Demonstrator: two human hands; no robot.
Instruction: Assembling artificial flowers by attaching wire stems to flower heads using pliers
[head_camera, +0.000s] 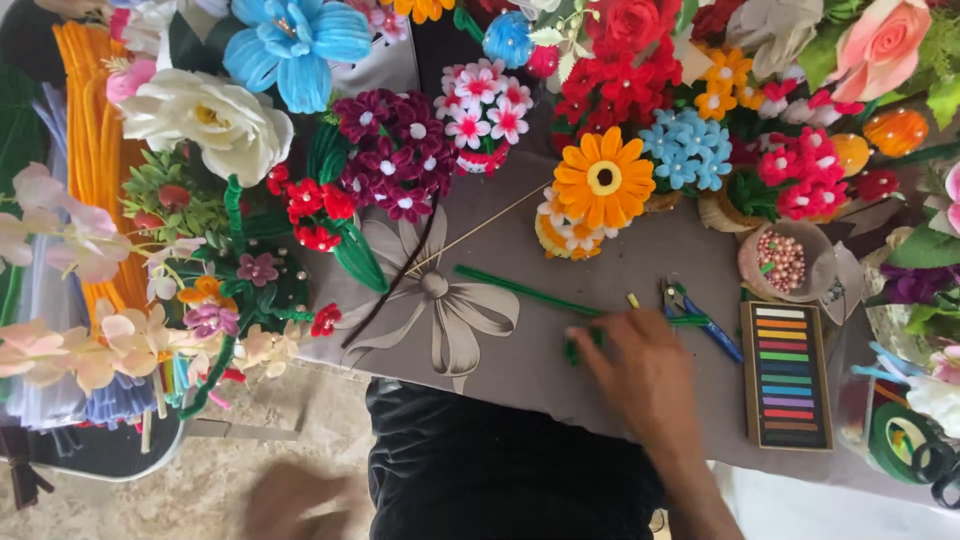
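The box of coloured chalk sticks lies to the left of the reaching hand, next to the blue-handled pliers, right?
Not quite: in the head view the box of coloured chalk sticks lies to the right of the right hand, though it is next to the blue-handled pliers.

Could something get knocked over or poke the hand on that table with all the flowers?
Maybe. The right hand reaches onto the cloth right beside the blue-handled pliers, so its fingers might bump the metal tips. The open box of coloured chalk sticks lies close to the table's near edge and the forearm could nudge it off. The small cup of pink beads stands just behind; a sweep could tip it and scatter beads. The left hand is blurred, low down.
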